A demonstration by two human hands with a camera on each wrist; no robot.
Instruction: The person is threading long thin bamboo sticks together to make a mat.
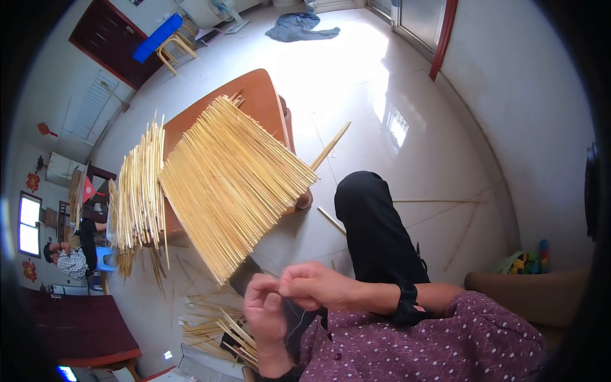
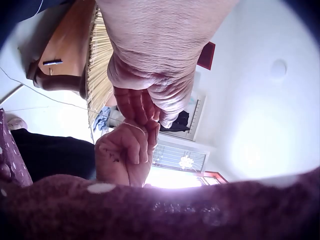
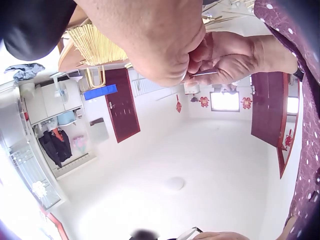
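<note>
Both hands meet close in front of the chest. My left hand (image 1: pixel 264 315), fingers curled, holds a thin metal needle (image 3: pixel 206 74), seen between the two hands in the right wrist view. My right hand (image 1: pixel 312 286) pinches a fine pale thread (image 2: pixel 65 101) with its fingertips right at the left hand's fingers. The thread crosses the right fingers in the left wrist view, and a length trails away from them. Part of the needle is hidden by the fingers. Beyond the hands, a mat of straw-coloured stalks (image 1: pixel 232 181) lies slanted over a brown table (image 1: pixel 261 89).
A pile of loose stalks (image 1: pixel 141 184) lies beside the mat. More stalks (image 1: pixel 210 331) are scattered on the floor at the lower left. My black-trousered knee (image 1: pixel 366 197) is right of the mat. Another person (image 1: pixel 73 261) sits at the far left near a blue stool (image 1: pixel 104 260).
</note>
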